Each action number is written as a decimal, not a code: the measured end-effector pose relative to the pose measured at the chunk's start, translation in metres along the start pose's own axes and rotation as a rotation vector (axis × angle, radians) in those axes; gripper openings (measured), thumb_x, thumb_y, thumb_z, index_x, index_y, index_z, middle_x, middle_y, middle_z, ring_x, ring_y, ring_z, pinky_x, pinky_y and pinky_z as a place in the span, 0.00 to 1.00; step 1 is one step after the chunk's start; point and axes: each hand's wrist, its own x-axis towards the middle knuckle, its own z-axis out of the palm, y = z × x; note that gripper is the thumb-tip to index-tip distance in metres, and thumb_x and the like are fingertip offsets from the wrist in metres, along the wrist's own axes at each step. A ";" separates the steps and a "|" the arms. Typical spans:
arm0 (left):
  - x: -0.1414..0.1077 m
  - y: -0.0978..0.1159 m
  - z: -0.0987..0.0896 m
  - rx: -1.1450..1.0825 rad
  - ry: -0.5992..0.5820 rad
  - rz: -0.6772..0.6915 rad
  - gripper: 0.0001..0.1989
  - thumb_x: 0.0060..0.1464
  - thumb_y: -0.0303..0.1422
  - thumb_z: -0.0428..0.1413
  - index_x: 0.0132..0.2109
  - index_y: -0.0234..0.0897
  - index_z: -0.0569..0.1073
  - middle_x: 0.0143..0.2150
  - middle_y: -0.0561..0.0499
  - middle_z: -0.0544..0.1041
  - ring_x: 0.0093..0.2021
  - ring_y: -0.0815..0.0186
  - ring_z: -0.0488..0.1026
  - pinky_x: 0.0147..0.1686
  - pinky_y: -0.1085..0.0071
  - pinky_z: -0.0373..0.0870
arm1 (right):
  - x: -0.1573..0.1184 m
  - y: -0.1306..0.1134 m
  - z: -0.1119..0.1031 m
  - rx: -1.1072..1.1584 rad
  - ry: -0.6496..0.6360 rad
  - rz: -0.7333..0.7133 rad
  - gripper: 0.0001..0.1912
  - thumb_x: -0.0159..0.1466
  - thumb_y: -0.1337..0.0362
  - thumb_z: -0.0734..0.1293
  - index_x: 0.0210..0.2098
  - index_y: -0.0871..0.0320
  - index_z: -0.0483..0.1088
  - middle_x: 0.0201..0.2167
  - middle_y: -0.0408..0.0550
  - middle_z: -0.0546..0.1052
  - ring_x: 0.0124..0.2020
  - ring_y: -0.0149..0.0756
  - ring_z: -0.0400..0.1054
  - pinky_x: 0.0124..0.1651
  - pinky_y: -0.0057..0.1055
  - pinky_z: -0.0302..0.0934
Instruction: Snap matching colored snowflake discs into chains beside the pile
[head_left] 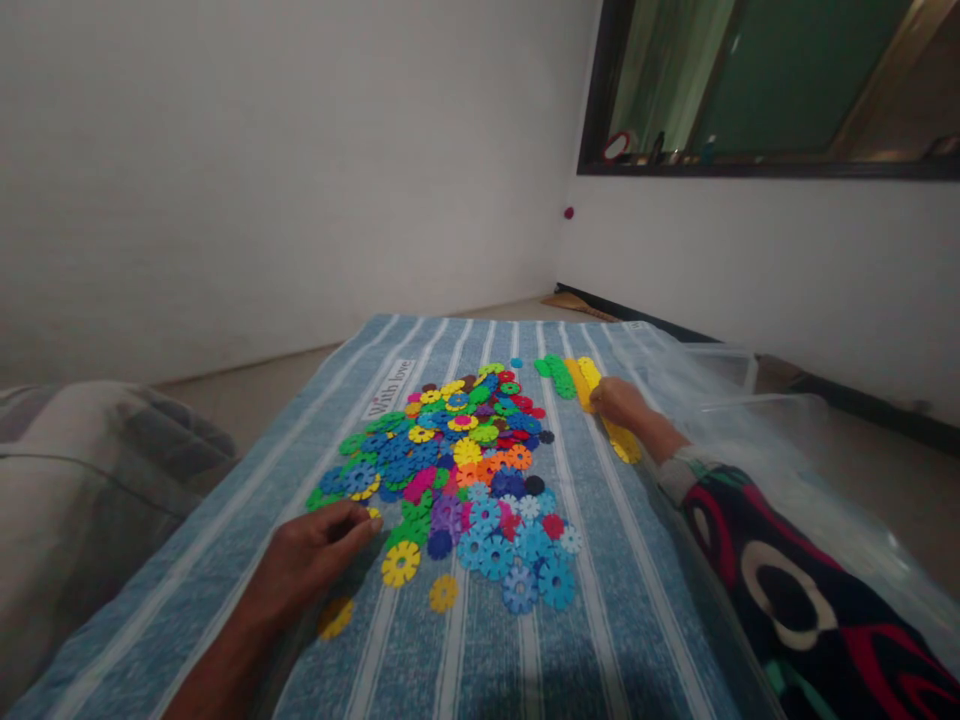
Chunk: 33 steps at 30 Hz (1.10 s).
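Many flower-shaped plastic discs lie in a loose multicoloured pile (450, 450) on a blue-and-white striped cloth (315, 660). My left hand (319, 550) is at the pile's near left edge, thumb and finger closed on a small yellow disc (374, 514). Right of the pile, overlapping yellow discs (621, 440) form a long row beside shorter orange-yellow and green rows (559, 375). My right hand (619, 402) rests over the yellow row with its fingers together; what is between them is hidden. Single yellow discs (401, 564) lie near the left hand.
Clear plastic containers (720, 370) stand along the cloth's right side. A person's clothed knee (112, 490) shows at the left. Printed lettering (390, 390) marks the cloth left of the pile. Walls and a dark-framed window (765, 172) are behind.
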 end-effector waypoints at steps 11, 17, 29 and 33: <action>0.005 -0.011 -0.004 0.012 -0.024 -0.038 0.18 0.46 0.49 0.54 0.25 0.38 0.74 0.22 0.51 0.73 0.26 0.63 0.67 0.27 0.71 0.60 | -0.010 -0.006 -0.001 -0.040 0.086 0.035 0.16 0.66 0.67 0.60 0.46 0.63 0.77 0.45 0.61 0.77 0.48 0.47 0.70 0.42 0.33 0.58; 0.009 -0.024 -0.008 -0.007 -0.152 -0.042 0.20 0.43 0.51 0.56 0.22 0.37 0.72 0.20 0.52 0.69 0.24 0.65 0.64 0.25 0.71 0.57 | -0.037 -0.034 -0.001 -0.009 0.185 -0.014 0.16 0.69 0.66 0.58 0.41 0.59 0.78 0.41 0.56 0.78 0.43 0.42 0.70 0.40 0.32 0.55; -0.005 -0.019 -0.016 -0.250 -0.389 -0.141 0.18 0.34 0.45 0.64 0.25 0.36 0.69 0.18 0.57 0.67 0.20 0.71 0.61 0.21 0.74 0.56 | -0.092 -0.114 0.037 0.316 0.536 -0.544 0.11 0.65 0.69 0.62 0.27 0.59 0.72 0.28 0.50 0.74 0.33 0.37 0.63 0.39 0.32 0.51; -0.012 -0.016 -0.019 -0.239 -0.467 -0.203 0.18 0.32 0.43 0.63 0.24 0.39 0.63 0.16 0.59 0.67 0.17 0.71 0.61 0.18 0.75 0.54 | -0.097 -0.114 0.046 0.344 0.552 -0.536 0.09 0.65 0.69 0.63 0.29 0.59 0.72 0.27 0.50 0.73 0.33 0.37 0.63 0.39 0.32 0.51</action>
